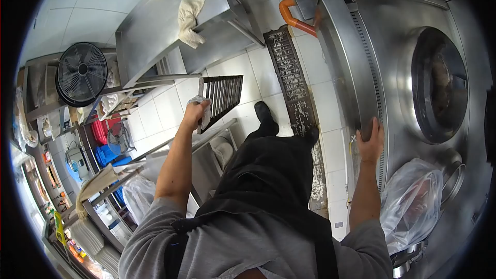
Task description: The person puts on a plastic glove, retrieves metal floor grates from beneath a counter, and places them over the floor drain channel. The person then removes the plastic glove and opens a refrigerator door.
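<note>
The left grip (196, 114), left of centre in the frame, is closed on one edge of a dark slatted grate (223, 101). A crumpled whitish wrap (206, 114) lies between palm and metal; whether it is cloth or plastic is hard to make out, and it covers part of the grate's edge. The grate stands on end, and it is unclear whether its lower corner touches the steel frame (217, 135) below it.

The right grip (370, 144), right of centre, lies on the front edge of a steel desk (395, 80), thumb apart from the fingers; whether it is clasping the edge or only resting there, I cannot tell. On that desk, at the frame's right, sits a black wok (422, 116) with blurred contents. Below it a clear plastic bag (413, 199) partly hides a metal pot (454, 182), and what the bag holds is indistinct.

A black apron (274, 175) hides the legs; one boot (264, 113) shows whole at centre, the other only in part beside the floor drain (292, 80). At upper centre, a white cloth (190, 18) drapes over another desk (157, 28). The dark lens border cuts off the outer shelves at left.
</note>
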A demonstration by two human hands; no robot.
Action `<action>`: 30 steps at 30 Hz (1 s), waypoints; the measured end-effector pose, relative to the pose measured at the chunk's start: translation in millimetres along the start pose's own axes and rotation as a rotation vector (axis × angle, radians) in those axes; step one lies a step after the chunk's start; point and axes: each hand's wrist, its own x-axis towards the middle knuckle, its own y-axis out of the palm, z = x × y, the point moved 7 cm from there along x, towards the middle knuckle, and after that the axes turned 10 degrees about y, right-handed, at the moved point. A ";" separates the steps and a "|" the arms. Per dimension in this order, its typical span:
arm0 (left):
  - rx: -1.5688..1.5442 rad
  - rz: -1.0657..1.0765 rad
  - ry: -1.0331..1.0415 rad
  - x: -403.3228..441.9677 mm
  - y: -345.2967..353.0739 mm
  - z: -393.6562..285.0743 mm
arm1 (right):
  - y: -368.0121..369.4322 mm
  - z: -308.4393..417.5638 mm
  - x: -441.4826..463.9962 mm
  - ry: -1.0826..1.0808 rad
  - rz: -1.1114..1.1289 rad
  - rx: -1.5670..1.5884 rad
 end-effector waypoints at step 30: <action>0.445 0.158 0.691 -255.1 475.3 254.7 | -8.3 -76.5 -105.6 -0.241 -0.127 0.128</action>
